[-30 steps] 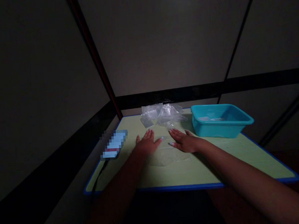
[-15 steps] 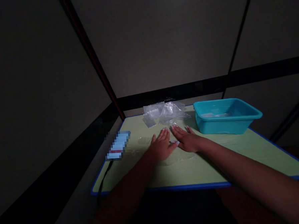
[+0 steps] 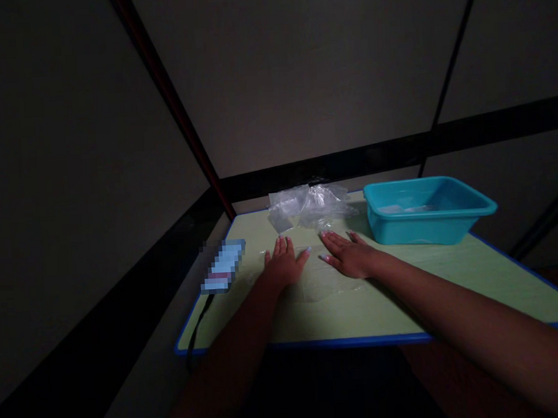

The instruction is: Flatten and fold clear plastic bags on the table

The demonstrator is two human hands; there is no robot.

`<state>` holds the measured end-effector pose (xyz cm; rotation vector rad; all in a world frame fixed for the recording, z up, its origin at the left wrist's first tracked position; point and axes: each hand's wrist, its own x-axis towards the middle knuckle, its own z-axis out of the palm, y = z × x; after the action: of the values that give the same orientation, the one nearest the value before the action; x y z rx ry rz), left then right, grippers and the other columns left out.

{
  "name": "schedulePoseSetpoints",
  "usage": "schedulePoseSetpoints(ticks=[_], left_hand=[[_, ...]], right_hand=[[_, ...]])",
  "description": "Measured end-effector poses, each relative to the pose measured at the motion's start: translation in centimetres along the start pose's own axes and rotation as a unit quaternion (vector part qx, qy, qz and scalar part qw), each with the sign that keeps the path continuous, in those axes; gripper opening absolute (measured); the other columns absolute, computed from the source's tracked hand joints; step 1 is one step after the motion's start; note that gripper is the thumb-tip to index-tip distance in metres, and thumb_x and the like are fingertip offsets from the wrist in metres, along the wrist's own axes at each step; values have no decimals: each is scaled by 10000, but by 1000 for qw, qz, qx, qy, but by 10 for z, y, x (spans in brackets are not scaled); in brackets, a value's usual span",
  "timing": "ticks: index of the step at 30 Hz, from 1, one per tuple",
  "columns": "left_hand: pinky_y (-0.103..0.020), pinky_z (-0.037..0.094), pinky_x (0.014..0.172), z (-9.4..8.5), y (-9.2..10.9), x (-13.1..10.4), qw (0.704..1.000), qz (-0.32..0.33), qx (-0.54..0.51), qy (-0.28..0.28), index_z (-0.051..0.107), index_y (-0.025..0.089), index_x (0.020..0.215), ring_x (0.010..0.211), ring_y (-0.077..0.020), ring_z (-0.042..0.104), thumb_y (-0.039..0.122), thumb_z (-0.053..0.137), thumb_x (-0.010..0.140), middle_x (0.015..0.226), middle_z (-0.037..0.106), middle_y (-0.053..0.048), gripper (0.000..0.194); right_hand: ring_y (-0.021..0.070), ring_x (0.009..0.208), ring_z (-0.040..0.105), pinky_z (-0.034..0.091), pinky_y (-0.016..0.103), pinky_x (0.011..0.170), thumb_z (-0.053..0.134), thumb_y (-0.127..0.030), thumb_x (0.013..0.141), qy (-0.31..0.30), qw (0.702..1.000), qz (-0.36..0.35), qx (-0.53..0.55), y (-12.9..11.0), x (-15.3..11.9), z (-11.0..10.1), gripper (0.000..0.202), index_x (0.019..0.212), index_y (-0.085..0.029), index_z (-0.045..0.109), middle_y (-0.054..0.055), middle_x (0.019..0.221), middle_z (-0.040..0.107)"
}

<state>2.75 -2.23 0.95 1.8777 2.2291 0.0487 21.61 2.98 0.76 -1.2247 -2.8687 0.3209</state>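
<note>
A clear plastic bag (image 3: 327, 281) lies spread on the pale green table (image 3: 451, 281), hard to make out against the top. My left hand (image 3: 283, 266) rests flat on its left part, palm down with fingers spread. On the right part, my right hand (image 3: 349, 257) also lies flat, fingers stretched forward and thumb apart. Beyond my fingertips sits a loose pile of clear plastic bags (image 3: 323, 206), crumpled and shiny. Neither hand grips anything.
At the right back stands a turquoise plastic basin (image 3: 429, 226) with some pale, clear pieces inside. A pixelated phone-like device (image 3: 224, 266) with a dark cable (image 3: 198, 322) lies along the left edge. Dark-banded wall panels (image 3: 301, 89) rise behind the table.
My left hand has slid left across the bag, away from my right hand, which stays nearly in place. The gap between them is wider, and more of the bag shows.
</note>
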Motion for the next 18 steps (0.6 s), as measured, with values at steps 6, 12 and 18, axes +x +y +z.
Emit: schedulePoseSetpoints(ticks=[6,12,18], left_hand=[[-530,101,1107,-16,-31,6,997,-70,-18,-26,81,89,1465,1401,-225,-54,608,83,876,1515,-74,-127,784],[-481,24,1123,-28,-43,10,958,-71,-268,73,224,168,1446,1406,-209,3,580,223,884,1531,50,-89,697],[-383,286,1069,-56,-38,1,714,81,-663,211,369,211,1393,1379,-186,232,652,-92,824,1502,270,-87,855]], right_hand=[[232,1400,30,14,549,1096,147,-543,901,-18,1000,9,-1,-2,0,-4,710,1479,-157,2,75,1523,37],[244,1400,30,-23,567,1084,171,-574,897,-11,1000,4,9,-1,2,-3,703,1480,-207,27,63,1527,60],[261,1401,33,-54,588,1071,224,-612,875,-6,1000,4,13,-2,7,-4,757,1479,-192,44,58,1525,60]])
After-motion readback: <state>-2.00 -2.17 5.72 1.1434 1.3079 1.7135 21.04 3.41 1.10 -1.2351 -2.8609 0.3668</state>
